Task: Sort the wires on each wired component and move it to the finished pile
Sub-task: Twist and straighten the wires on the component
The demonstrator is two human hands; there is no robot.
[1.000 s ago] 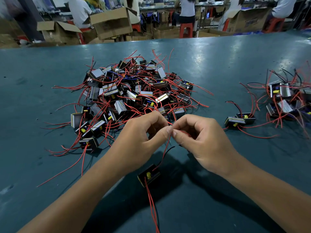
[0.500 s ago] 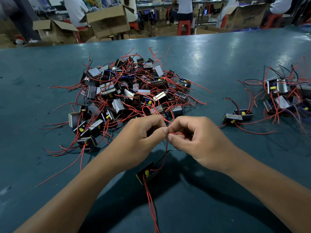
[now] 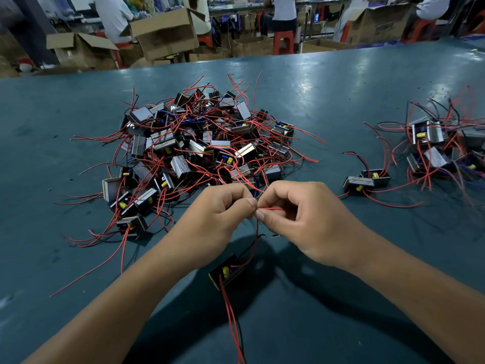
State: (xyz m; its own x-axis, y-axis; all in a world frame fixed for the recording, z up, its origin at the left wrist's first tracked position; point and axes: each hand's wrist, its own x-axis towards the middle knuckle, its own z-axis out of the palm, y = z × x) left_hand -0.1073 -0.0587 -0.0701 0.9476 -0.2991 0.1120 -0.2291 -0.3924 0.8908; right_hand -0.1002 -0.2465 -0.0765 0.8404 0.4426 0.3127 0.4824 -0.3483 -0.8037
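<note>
two hands meet thumb to thumb: the left hand [image 3: 220, 219] and right hand [image 3: 301, 219] each pinch a red wire [image 3: 257, 227] between curled fingers. below the fingertips hangs the wired component [image 3: 227, 271]. beyond the knuckles lies the unsorted heap [image 3: 199, 145]; right of them, the finished pile [image 3: 435, 148].

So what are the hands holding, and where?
Both hands, left and right, pinch a red wire of the hanging component at its upper end.
</note>
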